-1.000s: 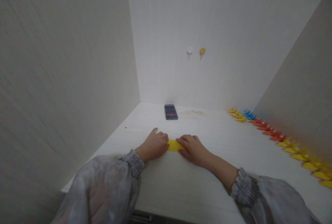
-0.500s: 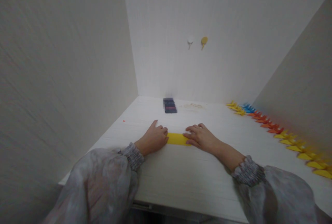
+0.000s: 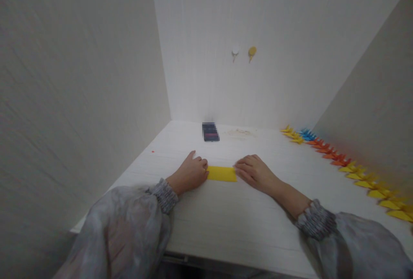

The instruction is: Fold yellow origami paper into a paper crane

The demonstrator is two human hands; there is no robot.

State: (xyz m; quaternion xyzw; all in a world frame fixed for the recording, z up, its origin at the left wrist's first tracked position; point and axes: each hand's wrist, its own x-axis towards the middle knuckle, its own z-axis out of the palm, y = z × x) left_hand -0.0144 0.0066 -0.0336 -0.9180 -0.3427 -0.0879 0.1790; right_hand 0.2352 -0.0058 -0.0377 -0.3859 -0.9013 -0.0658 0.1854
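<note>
A folded strip of yellow paper (image 3: 222, 174) lies flat on the white table, its long side running left to right. My left hand (image 3: 191, 173) holds its left end, thumb and fingers closed at the edge and the index finger pointing away. At the right end, my right hand (image 3: 256, 173) has its fingers together, with the tips pinching the upper right corner. The fingers hide the left edge of the paper.
A dark, pixelated phone-like object (image 3: 211, 132) lies by the back wall. Folded paper cranes in yellow (image 3: 366, 182), red (image 3: 329, 153) and blue (image 3: 307, 134) line the right side. Two hooks, white (image 3: 235, 52) and yellow (image 3: 252, 51), are on the back wall.
My right hand has slid right along the paper to its right end, its fingers drawing together and baring more of the yellow. The left hand keeps its place.
</note>
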